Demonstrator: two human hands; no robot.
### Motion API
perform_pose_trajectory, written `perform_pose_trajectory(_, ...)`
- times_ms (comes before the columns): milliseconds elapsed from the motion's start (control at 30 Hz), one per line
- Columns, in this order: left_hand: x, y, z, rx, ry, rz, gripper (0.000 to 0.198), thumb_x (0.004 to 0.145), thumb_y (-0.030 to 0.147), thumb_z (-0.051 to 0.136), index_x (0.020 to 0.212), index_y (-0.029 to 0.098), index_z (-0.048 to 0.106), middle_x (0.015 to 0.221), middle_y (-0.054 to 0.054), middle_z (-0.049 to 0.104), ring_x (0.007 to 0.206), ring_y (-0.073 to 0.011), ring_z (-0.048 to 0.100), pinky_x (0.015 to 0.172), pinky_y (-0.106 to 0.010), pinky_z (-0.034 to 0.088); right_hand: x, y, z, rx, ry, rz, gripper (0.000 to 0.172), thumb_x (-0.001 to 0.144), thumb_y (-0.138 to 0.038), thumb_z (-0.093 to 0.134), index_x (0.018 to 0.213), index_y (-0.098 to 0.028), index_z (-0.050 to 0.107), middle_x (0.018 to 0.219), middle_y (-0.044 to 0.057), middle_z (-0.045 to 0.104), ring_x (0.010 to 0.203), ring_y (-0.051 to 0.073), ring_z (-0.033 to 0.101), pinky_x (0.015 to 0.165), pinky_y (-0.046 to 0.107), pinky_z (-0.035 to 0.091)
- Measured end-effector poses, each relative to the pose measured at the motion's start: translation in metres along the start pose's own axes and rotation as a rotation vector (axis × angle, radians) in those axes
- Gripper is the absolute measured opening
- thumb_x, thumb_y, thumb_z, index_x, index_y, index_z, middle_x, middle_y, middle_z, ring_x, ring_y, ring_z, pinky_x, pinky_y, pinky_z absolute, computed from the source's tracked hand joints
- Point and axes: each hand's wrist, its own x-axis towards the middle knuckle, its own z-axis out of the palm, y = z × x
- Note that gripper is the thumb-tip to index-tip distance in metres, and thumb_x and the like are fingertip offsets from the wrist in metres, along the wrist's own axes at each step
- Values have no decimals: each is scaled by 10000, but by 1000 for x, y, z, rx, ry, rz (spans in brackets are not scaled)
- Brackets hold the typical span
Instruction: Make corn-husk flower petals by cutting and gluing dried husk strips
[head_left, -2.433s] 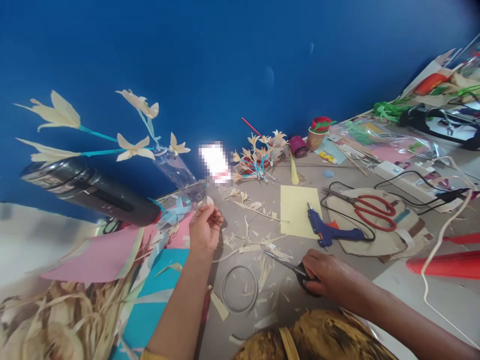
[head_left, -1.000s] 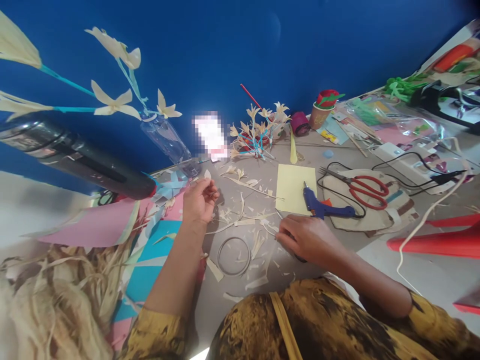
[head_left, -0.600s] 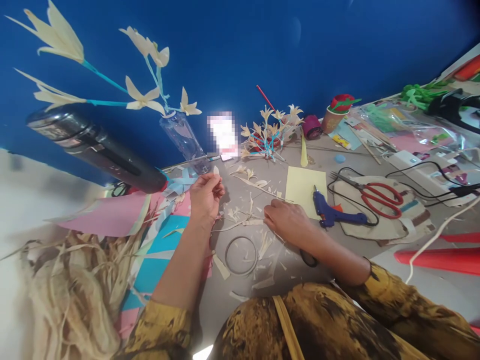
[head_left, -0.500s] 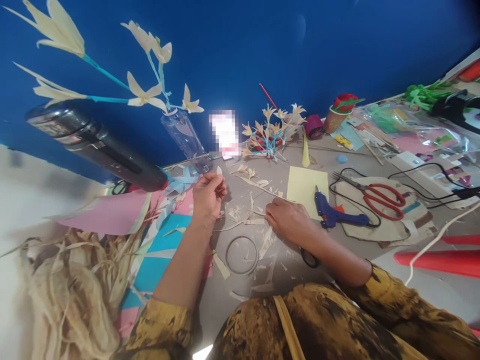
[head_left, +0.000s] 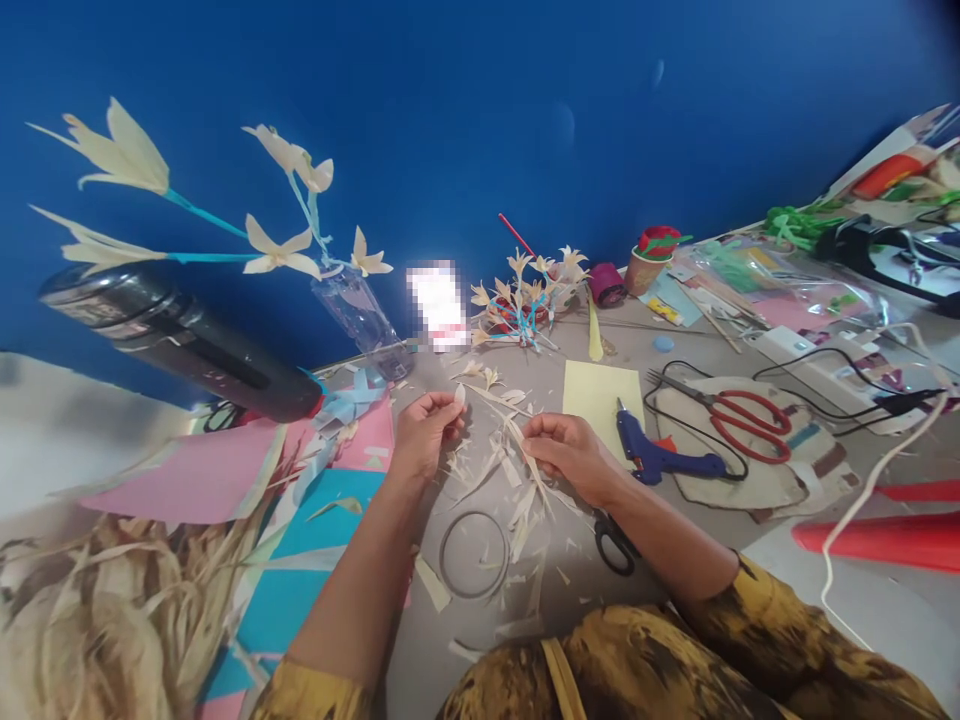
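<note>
My left hand (head_left: 426, 435) is closed in a pinch, with a small cream petal (head_left: 459, 396) standing up from between thumb and fingertips. To its right, my right hand (head_left: 570, 455) has its thumb and fingers drawn together at a thin pale strip of dried husk (head_left: 534, 470); just how firmly it is gripped is hard to see. Husk scraps and small cut petals (head_left: 491, 378) lie on the table around both hands. Below them rests a ring-shaped roll (head_left: 474, 555). Black scissor handles (head_left: 616, 548) show partly under my right forearm.
A blue glue gun (head_left: 667, 452), a yellow paper (head_left: 600, 395) and red-handled scissors (head_left: 750, 425) lie on the right. Handmade flowers (head_left: 525, 300) stand at the back. On the left are a clear bottle (head_left: 360, 315), a dark flask (head_left: 202, 340) and a husk bundle (head_left: 112, 610).
My right hand has turned and lifted slightly, its fingertips now at a husk strip. My left hand keeps the petal pinched. The view has tilted up and shifted a little to the right.
</note>
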Motion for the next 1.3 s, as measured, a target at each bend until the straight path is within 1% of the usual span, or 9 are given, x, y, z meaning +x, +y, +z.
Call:
perform_pose_trajectory(233, -10, 10, 3, 158, 74, 199, 163, 560, 122, 795, 673, 196, 704, 679, -6, 644, 525, -108, 498, 474, -205, 344, -2, 4, 4, -262, 68, -185, 96, 728, -263, 617, 735, -170, 599, 598, -48, 508, 546, 89, 422, 513, 202, 338)
perform_pose_trajectory(300, -21, 16, 9, 249, -25, 208, 97, 633, 207, 788, 604, 186, 697, 603, -14, 616, 515, -118, 475, 476, -220, 332, -2, 7, 5, -311, 92, -222, 80, 745, -254, 594, 746, -175, 591, 602, -52, 504, 561, 95, 428, 531, 204, 348)
perform_pose_trajectory(367, -33, 22, 17, 297, -179, 144, 194, 712, 337, 757, 616, 175, 709, 548, -17, 586, 469, -114, 436, 454, -233, 299, -2, 9, 6, -347, 106, -249, 68, 758, -243, 579, 751, -176, 587, 597, -55, 498, 558, 97, 424, 535, 207, 344)
perform_pose_trajectory(500, -50, 27, 31, 254, -322, 55, 258, 676, 383, 784, 596, 166, 669, 474, 27, 465, 425, -78, 341, 435, -228, 221, -3, 8, 4, -378, 91, -288, 66, 772, -233, 584, 741, -176, 586, 600, -56, 496, 552, 96, 413, 533, 214, 329)
perform_pose_trajectory(667, -49, 27, 32, 63, -255, -49, 262, 583, 336, 818, 575, 152, 632, 475, 34, 451, 417, -60, 354, 423, -203, 215, -2, 6, 1, -164, 128, -212, 90, 740, -245, 625, 697, -175, 588, 519, -68, 467, 486, 85, 387, 481, 212, 287)
perform_pose_trajectory(800, -46, 36, 25, -26, -195, -33, 266, 584, 310, 809, 589, 147, 600, 493, 31, 481, 412, -55, 388, 404, -178, 225, -1, 8, -4, 82, 204, -104, 128, 709, -284, 647, 704, -174, 582, 591, -18, 602, 447, 68, 366, 414, 193, 220)
perform_pose_trajectory(1000, -56, 66, 20, -285, -170, 14, 215, 636, 248, 777, 680, 162, 584, 701, -3, 652, 503, -73, 521, 458, -176, 378, -14, 7, -19, 168, 286, -126, 187, 681, -307, 689, 661, -171, 562, 706, 32, 687, 438, 50, 379, 389, 182, 225)
perform_pose_trajectory(1133, -69, 79, 17, -141, -337, 49, 156, 686, 258, 747, 698, 148, 637, 665, -18, 667, 457, -72, 522, 464, -186, 397, -29, 6, -24, 207, 183, -110, 254, 654, -340, 783, 741, -148, 642, 696, 42, 695, 434, 45, 389, 394, 179, 246)
perform_pose_trajectory(1300, -83, 74, 19, 377, -819, -121, 184, 758, 323, 724, 778, 143, 693, 728, -69, 711, 517, -132, 606, 512, -232, 461, -44, 3, -24, 301, 15, -64, 369, 659, -385, 850, 904, -130, 745, 716, 35, 681, 472, 40, 409, 404, 170, 257)
